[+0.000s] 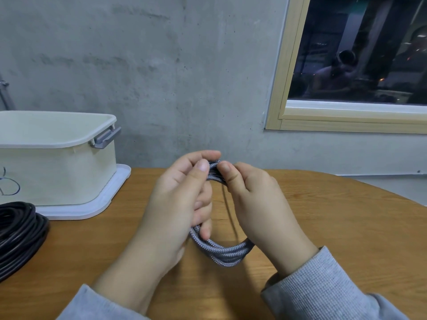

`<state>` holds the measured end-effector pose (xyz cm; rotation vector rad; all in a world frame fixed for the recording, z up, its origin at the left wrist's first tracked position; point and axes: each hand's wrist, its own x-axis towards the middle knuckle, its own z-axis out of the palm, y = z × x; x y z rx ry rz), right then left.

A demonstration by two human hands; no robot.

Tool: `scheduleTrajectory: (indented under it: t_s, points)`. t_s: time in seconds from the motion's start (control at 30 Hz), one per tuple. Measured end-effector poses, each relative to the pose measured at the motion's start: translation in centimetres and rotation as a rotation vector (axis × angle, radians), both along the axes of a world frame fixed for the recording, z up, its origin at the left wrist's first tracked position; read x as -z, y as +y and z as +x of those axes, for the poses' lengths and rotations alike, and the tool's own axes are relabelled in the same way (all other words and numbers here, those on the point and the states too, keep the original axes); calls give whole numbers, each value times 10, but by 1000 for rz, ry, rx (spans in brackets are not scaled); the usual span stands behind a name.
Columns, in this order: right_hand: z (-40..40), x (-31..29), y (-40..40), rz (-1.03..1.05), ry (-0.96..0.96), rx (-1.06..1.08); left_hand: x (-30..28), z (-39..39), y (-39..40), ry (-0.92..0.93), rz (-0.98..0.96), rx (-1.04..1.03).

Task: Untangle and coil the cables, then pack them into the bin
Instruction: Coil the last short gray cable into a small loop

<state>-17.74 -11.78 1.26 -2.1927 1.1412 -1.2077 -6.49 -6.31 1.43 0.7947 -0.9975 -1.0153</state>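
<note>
A: Two hands in, both on one grey braided cable [223, 252]. Left hand [178, 204] curls round the coil, thumb pressed on top.

B: Right hand [256, 204] pinches the top loops beside that thumb. The coil hangs between the palms, above the wooden table [323, 215].

A: Further left, one black cable coil [18, 232] lies in front of one cream bin [57, 172], which stands on its white lid [101, 202].

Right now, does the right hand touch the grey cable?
Touching. The head view shows the right hand pinching the grey cable at the coil's top.
</note>
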Motion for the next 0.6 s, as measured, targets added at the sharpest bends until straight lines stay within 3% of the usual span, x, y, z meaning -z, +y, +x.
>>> scheduleTrajectory:
  t_s: [0.13,0.37,0.6]
  points:
    - [-6,-4,-3,54,-61,23,-10,1,8,193,36,329]
    - [-2,2,1,71,-12,-39,-11,1,6,234,97,150]
    - [-12,-1,-2,1,10,-178,-18,22,6,339,-36,4]
